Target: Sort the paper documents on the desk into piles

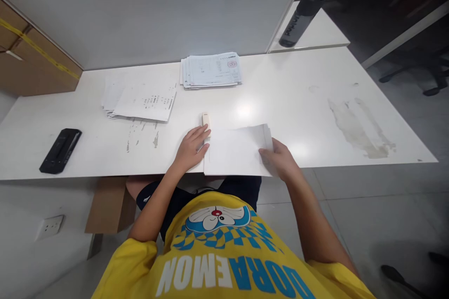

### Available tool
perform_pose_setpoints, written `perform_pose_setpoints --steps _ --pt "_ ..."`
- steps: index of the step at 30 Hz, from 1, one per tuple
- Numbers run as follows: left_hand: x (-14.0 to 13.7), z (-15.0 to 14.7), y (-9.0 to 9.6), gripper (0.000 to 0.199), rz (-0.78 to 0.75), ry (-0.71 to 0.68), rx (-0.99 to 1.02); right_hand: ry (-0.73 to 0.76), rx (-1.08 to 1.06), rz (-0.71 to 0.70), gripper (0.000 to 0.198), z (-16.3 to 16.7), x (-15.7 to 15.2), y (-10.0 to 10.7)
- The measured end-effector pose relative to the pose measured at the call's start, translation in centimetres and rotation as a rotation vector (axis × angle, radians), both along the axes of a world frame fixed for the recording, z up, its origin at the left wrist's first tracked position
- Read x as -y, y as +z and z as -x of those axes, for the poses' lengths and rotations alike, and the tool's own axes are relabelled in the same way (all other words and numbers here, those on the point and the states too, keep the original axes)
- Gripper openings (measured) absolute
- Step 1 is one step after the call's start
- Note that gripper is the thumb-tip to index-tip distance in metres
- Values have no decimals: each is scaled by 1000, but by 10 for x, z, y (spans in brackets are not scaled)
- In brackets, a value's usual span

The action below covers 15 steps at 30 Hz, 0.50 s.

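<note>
A small cream stapler [205,118] is on the white table at the left edge of some white paper sheets [233,152]. My left hand [192,147] has its fingers over the near end of the stapler, which they partly hide. The sheets lie flat near the table's front edge, just in front of my body. My right hand [282,161] pinches their right edge, thumb on top, with the other fingers mostly out of sight underneath.
Printed forms [213,70] are stacked by the grey partition [175,9]. More papers [143,103] lie to the left, beyond a black device [61,150]. A cardboard box [45,60] fills the left back corner. A dark bottle [298,23] stands at the back right.
</note>
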<state>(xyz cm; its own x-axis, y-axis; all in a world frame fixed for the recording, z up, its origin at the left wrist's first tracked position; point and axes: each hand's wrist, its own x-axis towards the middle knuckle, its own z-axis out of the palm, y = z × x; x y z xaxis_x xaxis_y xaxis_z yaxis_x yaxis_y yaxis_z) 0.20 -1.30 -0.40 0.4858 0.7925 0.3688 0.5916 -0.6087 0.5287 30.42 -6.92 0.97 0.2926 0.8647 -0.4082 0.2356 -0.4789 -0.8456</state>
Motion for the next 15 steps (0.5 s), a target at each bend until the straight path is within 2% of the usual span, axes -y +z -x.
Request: perform_pose_setpoints --steps 4,9,15 --pt "0 -3 2 40 -27 20 -6 12 -60 -12 47 -8 -5 -4" --pt "7 -5 11 37 74 64 -16 68 -63 -5 47 -10 -3 1" --pt "11 -4 5 53 82 72 -90 62 -70 26 47 -8 -6 -4"
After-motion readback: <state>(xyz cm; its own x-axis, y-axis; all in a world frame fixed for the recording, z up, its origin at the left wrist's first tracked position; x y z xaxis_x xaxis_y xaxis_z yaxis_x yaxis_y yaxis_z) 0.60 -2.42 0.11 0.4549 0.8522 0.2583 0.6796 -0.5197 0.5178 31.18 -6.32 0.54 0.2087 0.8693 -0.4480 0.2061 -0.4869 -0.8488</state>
